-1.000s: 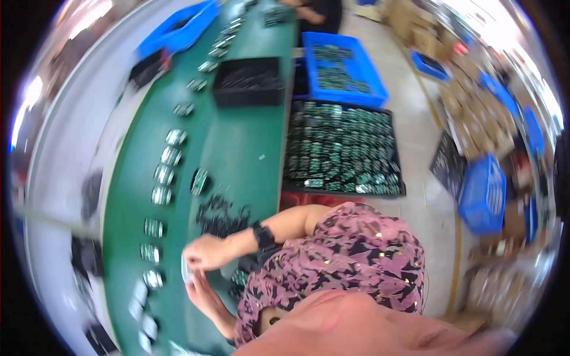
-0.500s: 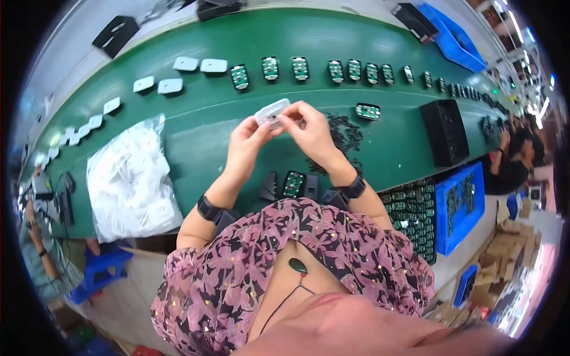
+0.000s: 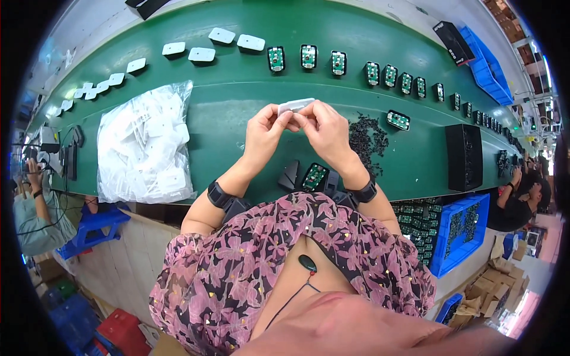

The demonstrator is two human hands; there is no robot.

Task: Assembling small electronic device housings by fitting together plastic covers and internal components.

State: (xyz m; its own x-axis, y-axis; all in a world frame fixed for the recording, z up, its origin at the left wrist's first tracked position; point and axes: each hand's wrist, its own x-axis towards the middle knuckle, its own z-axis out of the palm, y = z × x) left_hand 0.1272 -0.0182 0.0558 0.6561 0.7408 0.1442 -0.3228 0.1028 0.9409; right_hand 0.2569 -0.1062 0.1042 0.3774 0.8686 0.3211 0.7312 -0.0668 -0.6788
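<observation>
A white plastic cover (image 3: pixel 295 105) is pinched between both hands above the green table. My left hand (image 3: pixel 266 132) grips its left end, the thumb on the near side. My right hand (image 3: pixel 325 130) closes on the right end; my fingers hide part of the cover, and whether a small part is also held cannot be seen. Just right of my right hand lies a loose spread of small black parts (image 3: pixel 367 140). A black case with a green circuit board (image 3: pixel 315 177) is at the table's near edge, below my hands. Another such case (image 3: pixel 398 120) lies farther right.
Along the far side runs a row of black cases with boards (image 3: pixel 309 57), continued leftward by white-topped pieces (image 3: pixel 202 55). A clear bag of white covers (image 3: pixel 145 148) lies at left. A black box (image 3: pixel 464 155) and blue bin (image 3: pixel 457 234) are at right; other people sit at both ends.
The cover has tilted so it shows more edge-on, and my hands have drawn closer around it. The whole view has shifted, so the table items appear displaced.
</observation>
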